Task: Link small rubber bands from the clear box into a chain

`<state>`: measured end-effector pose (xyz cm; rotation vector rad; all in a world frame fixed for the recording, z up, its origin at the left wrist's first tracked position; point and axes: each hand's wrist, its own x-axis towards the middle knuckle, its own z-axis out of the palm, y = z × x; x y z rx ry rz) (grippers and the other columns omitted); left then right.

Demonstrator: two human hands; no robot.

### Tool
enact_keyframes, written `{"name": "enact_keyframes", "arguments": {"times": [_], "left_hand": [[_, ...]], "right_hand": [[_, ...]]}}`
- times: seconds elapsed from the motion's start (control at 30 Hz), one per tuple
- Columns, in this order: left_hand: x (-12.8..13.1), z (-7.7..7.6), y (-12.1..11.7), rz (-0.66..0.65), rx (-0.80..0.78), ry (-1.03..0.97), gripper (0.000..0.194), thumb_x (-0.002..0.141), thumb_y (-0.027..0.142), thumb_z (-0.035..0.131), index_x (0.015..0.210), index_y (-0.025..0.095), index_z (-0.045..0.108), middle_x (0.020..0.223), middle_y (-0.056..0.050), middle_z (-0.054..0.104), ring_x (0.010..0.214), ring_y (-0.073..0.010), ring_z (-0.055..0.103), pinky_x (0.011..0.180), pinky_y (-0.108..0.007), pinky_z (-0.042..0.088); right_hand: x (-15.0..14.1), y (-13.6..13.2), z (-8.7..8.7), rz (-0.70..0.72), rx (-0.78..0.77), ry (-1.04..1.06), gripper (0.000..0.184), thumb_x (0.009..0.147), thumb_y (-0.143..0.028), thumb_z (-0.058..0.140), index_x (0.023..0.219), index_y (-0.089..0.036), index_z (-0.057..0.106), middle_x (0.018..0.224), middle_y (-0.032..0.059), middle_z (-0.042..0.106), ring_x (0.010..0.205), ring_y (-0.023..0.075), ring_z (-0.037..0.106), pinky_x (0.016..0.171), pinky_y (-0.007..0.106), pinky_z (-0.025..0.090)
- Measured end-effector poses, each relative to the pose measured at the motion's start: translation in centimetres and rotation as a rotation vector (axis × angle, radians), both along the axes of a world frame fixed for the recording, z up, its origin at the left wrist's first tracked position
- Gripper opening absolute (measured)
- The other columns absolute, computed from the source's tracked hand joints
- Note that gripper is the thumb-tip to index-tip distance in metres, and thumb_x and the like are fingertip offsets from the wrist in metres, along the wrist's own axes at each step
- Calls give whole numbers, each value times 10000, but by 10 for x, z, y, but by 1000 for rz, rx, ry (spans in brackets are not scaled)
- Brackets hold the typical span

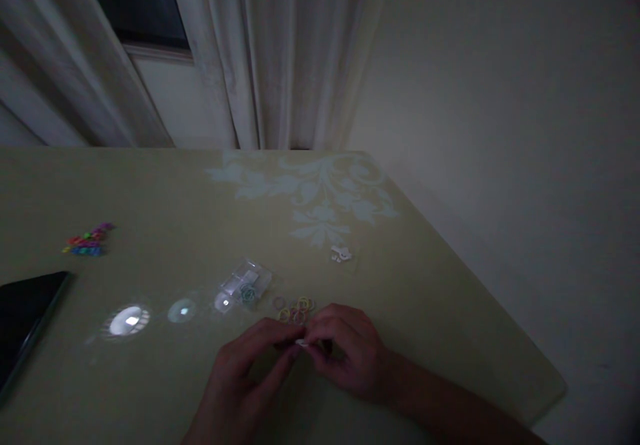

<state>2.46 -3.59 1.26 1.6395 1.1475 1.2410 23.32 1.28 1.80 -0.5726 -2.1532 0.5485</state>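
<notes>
My left hand (250, 368) and my right hand (347, 348) meet fingertip to fingertip above the near part of the table. Between their pinched fingers is a small white piece (301, 343), mostly covered, so its kind does not show. Just beyond the fingers lies a loose pile of small coloured rubber bands (301, 308), yellow, pink and pale. A clear plastic bag (255, 277) with green bands (248, 293) at its near end rests to the left of that pile. Farther off, small white pieces (342, 253) sit on what looks like a clear wrapper.
A dark tablet-like device (30, 325) lies at the left edge. Behind it is a cluster of small colourful pieces (90, 241). The pale table (165, 198) has a printed floral pattern and ends at a wall (500, 165) on the right. Curtains (300, 58) hang behind.
</notes>
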Motion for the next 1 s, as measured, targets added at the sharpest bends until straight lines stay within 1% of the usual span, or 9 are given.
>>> {"name": "enact_keyframes", "arguments": {"times": [0.1,0.33,0.47,0.53,0.6,0.67,0.77,0.87,1.0], "left_hand": [[0,2,1,29,-9,7,209,913,202,743,1072,327,797,947,19,824,830,-148,783,772,-193,613],[-5,0,0,10,-95,85,122,907,278,767,1014,301,819,923,-21,820,825,-196,776,763,-244,614],[-2,3,0,9,-178,47,103,926,327,736,963,286,822,893,-30,807,812,-205,764,759,-256,600],[2,5,-2,4,-255,-12,110,934,345,721,922,265,796,864,-25,786,800,-195,746,750,-247,585],[7,6,-3,17,-322,-111,156,953,375,690,891,246,752,841,-20,754,796,-185,721,749,-242,572],[8,5,-4,55,-368,-189,189,959,399,679,872,235,715,831,-16,722,799,-178,695,748,-237,563],[3,2,-1,76,-377,-199,187,928,388,727,850,221,698,844,-12,689,806,-165,675,724,-213,555],[-6,1,3,128,-389,-213,221,898,399,763,809,209,691,824,-6,667,775,-151,664,690,-194,551],[-11,4,9,241,-446,-227,256,832,453,817,841,206,750,804,-18,709,751,-167,696,672,-208,572]], "right_hand": [[0,0,-1,6,29,17,99,1003,-156,627,1091,-202,621,923,53,765,863,143,724,789,242,563],[4,-1,-2,-6,34,-32,101,1013,-183,624,1098,-236,616,922,32,783,807,138,737,751,259,550],[7,-1,1,-5,94,-109,98,1034,-197,600,1120,-233,632,971,48,798,821,149,750,762,289,545],[7,0,1,5,106,-98,116,1031,-190,598,1134,-229,634,995,54,801,841,152,753,776,294,541],[6,1,2,2,71,-69,140,1011,-179,624,1143,-225,635,1012,55,796,875,156,749,794,289,542],[6,5,1,-47,-23,-57,147,998,-176,646,1139,-220,646,1009,54,771,890,156,728,803,277,544],[7,13,-2,-169,-182,-116,93,993,-185,660,1080,-207,685,998,57,701,899,164,682,798,273,541],[10,21,-6,-246,-282,-219,82,962,-162,689,1031,-199,709,1012,57,658,930,184,658,817,295,532],[10,22,-9,-209,-333,-285,78,928,-191,752,997,-202,716,1005,44,645,933,188,644,829,300,526]]}}
